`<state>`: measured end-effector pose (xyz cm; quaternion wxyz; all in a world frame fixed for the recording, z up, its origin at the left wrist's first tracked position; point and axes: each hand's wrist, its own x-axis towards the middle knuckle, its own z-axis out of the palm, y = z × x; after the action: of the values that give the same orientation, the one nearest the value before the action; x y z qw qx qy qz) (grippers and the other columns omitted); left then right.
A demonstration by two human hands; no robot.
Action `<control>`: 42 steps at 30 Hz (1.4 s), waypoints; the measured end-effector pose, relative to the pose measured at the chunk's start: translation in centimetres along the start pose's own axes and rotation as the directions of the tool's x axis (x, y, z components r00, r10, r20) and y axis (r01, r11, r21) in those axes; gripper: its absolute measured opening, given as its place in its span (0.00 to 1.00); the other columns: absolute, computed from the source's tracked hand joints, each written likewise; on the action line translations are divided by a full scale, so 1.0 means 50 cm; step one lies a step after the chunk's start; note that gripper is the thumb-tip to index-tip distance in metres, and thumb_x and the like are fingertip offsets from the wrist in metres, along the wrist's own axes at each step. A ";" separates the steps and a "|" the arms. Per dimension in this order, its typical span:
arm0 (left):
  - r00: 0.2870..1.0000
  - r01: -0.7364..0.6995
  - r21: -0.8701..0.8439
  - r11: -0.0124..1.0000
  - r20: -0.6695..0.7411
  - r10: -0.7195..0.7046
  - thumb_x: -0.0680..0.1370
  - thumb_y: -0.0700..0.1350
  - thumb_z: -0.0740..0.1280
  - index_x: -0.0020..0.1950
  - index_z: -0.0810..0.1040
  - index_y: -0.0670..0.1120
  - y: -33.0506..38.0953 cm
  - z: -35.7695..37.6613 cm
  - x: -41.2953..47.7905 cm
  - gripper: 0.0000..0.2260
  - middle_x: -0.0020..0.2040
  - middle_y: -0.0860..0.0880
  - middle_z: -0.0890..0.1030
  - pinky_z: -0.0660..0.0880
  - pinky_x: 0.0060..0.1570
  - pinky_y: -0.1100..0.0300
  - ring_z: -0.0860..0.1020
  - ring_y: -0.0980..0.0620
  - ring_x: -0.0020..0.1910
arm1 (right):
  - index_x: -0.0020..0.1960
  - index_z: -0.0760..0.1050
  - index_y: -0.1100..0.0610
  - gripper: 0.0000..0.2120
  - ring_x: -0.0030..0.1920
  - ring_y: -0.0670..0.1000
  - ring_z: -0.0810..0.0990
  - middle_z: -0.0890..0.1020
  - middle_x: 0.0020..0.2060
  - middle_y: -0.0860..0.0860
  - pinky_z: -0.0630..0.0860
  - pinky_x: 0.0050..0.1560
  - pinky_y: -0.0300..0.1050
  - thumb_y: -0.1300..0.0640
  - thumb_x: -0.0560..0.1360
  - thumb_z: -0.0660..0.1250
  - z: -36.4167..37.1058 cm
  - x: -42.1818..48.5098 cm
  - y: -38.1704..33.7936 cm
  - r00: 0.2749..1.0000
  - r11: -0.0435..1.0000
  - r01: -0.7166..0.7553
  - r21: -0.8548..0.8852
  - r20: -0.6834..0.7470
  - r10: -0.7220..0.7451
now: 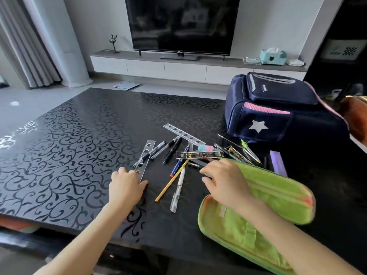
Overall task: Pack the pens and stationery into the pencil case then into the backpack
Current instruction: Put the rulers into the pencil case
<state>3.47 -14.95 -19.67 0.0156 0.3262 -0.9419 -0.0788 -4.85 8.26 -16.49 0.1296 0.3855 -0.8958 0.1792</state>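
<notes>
Green fabric pencil case, lower right, is cut off. Right hand fingers curl above it; grip indiscernible. Left hand fingers pinch clear plastic ruler.

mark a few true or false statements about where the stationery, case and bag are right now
1. The green pencil case lies open on the table. True.
2. The backpack is red. False: it is navy with pink trim and a pale star.
3. The yellow pencil is inside the pencil case. False: it lies on the table between the two hands.
4. The left hand is at the near end of a clear ruler. True.
5. The right hand is inside the backpack. False: it is above the pencil case's edge, next to the scattered pens.
</notes>
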 end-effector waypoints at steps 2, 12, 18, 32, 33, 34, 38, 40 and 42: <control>0.997 -0.074 -0.010 0.997 0.013 0.074 0.77 0.49 0.64 0.55 0.76 0.41 -0.008 0.001 0.016 0.14 0.57 0.42 0.73 0.71 0.53 0.55 0.72 0.42 0.58 | 0.48 0.82 0.54 0.08 0.44 0.56 0.80 0.84 0.43 0.50 0.74 0.47 0.50 0.55 0.70 0.68 0.019 0.023 -0.026 0.999 1.000 0.008 -0.030 0.033 -0.007; 0.992 0.051 -0.153 0.987 0.126 -0.032 0.70 0.39 0.65 0.31 0.61 0.44 -0.023 -0.023 0.059 0.14 0.30 0.49 0.67 0.63 0.30 0.61 0.69 0.46 0.36 | 0.62 0.70 0.60 0.18 0.62 0.60 0.71 0.76 0.61 0.58 0.70 0.58 0.51 0.50 0.78 0.60 0.117 0.293 0.020 0.841 0.861 -0.470 -0.195 0.195 0.504; 0.965 0.131 -0.210 0.969 0.250 -0.076 0.70 0.38 0.64 0.30 0.59 0.44 -0.026 -0.028 0.080 0.15 0.29 0.49 0.64 0.59 0.24 0.62 0.63 0.52 0.28 | 0.59 0.74 0.60 0.14 0.58 0.59 0.75 0.77 0.58 0.58 0.73 0.55 0.50 0.57 0.74 0.66 0.153 0.317 0.026 0.799 0.805 -0.528 -0.271 0.164 0.579; 0.975 0.044 -0.043 0.998 0.218 -0.033 0.73 0.37 0.62 0.43 0.67 0.41 0.005 -0.022 0.063 0.03 0.39 0.48 0.71 0.68 0.45 0.57 0.73 0.42 0.57 | 0.47 0.79 0.59 0.10 0.41 0.58 0.75 0.82 0.44 0.57 0.70 0.36 0.43 0.60 0.76 0.59 0.078 0.218 0.005 0.864 0.857 -0.495 -0.141 0.021 0.503; 0.973 0.076 -0.090 0.993 0.224 -0.054 0.73 0.39 0.64 0.47 0.67 0.40 0.000 -0.022 0.061 0.07 0.46 0.44 0.74 0.70 0.47 0.56 0.73 0.41 0.57 | 0.45 0.79 0.59 0.10 0.39 0.58 0.74 0.82 0.43 0.56 0.67 0.36 0.42 0.59 0.76 0.59 0.072 0.203 0.000 0.880 0.874 -0.469 -0.130 0.019 0.475; 0.971 0.102 -0.119 0.988 0.227 -0.073 0.73 0.41 0.66 0.53 0.67 0.40 -0.004 -0.023 0.053 0.13 0.53 0.41 0.74 0.71 0.48 0.55 0.73 0.40 0.57 | 0.44 0.79 0.58 0.10 0.39 0.58 0.75 0.82 0.42 0.55 0.66 0.36 0.42 0.59 0.76 0.59 0.063 0.187 -0.007 0.893 0.888 -0.446 -0.109 0.017 0.450; 0.975 0.088 -0.124 0.988 0.212 -0.061 0.76 0.45 0.62 0.67 0.65 0.45 -0.037 -0.015 0.014 0.20 0.55 0.40 0.67 0.70 0.45 0.55 0.71 0.39 0.53 | 0.40 0.77 0.60 0.07 0.38 0.59 0.75 0.79 0.34 0.54 0.68 0.37 0.46 0.58 0.73 0.63 0.042 0.129 -0.048 0.923 0.921 -0.384 0.062 0.028 0.383; 0.978 0.035 -0.027 0.999 0.208 -0.028 0.78 0.50 0.60 0.68 0.66 0.46 -0.059 -0.016 -0.021 0.19 0.54 0.41 0.66 0.70 0.49 0.54 0.71 0.38 0.55 | 0.38 0.77 0.61 0.07 0.36 0.56 0.75 0.79 0.31 0.53 0.69 0.35 0.46 0.58 0.71 0.66 0.033 0.099 -0.079 0.931 0.911 -0.364 0.192 0.086 0.354; 0.980 -0.083 0.142 0.986 0.189 0.056 0.77 0.61 0.56 0.68 0.66 0.45 -0.084 -0.017 -0.062 0.26 0.59 0.40 0.68 0.69 0.56 0.53 0.69 0.39 0.60 | 0.34 0.75 0.65 0.10 0.31 0.53 0.70 0.74 0.26 0.53 0.65 0.31 0.44 0.59 0.69 0.68 0.026 0.068 -0.115 0.922 0.849 -0.387 0.361 0.170 0.348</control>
<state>8.54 -16.40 -19.41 -0.0935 0.2845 -0.9534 -0.0373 -3.01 1.85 -15.13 -0.0302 0.2334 -0.9048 0.3550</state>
